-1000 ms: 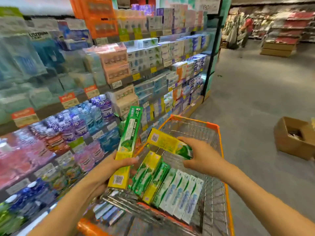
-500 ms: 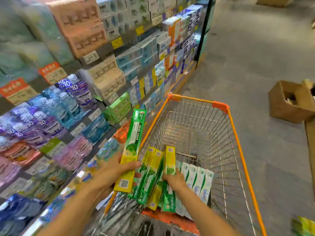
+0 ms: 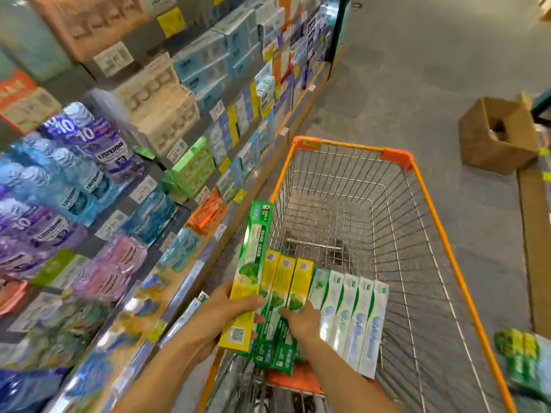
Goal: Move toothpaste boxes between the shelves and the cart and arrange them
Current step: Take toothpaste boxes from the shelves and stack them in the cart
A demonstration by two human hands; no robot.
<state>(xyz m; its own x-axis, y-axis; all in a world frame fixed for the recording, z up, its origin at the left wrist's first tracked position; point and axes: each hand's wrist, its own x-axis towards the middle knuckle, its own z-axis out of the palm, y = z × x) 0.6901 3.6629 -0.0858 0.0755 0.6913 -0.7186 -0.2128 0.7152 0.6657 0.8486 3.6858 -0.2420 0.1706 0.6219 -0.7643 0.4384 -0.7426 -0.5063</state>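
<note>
My left hand (image 3: 226, 314) grips a long green-and-yellow toothpaste box (image 3: 252, 257) and holds it upright beside the cart's left rim. On the cart's child seat lie three green-and-yellow boxes (image 3: 281, 281) side by side. To their right lies a row of several white-and-green boxes (image 3: 351, 311). My right hand (image 3: 299, 321) rests on the green-and-yellow boxes in the cart, fingers on the rightmost one (image 3: 299, 286). The orange-rimmed wire cart (image 3: 429, 204) stands next to the shelves (image 3: 190, 272).
The shelves on the left carry mouthwash bottles (image 3: 98, 150) and many toothpaste boxes (image 3: 190, 171). An open cardboard box (image 3: 498, 135) stands on the floor to the right. More green boxes (image 3: 524, 362) show blurred at the lower right. The cart basket's far part holds nothing.
My right hand brought a green-and-yellow box down into the cart and laid it beside the two others. My view tilted downward. The left hand kept its box upright.
</note>
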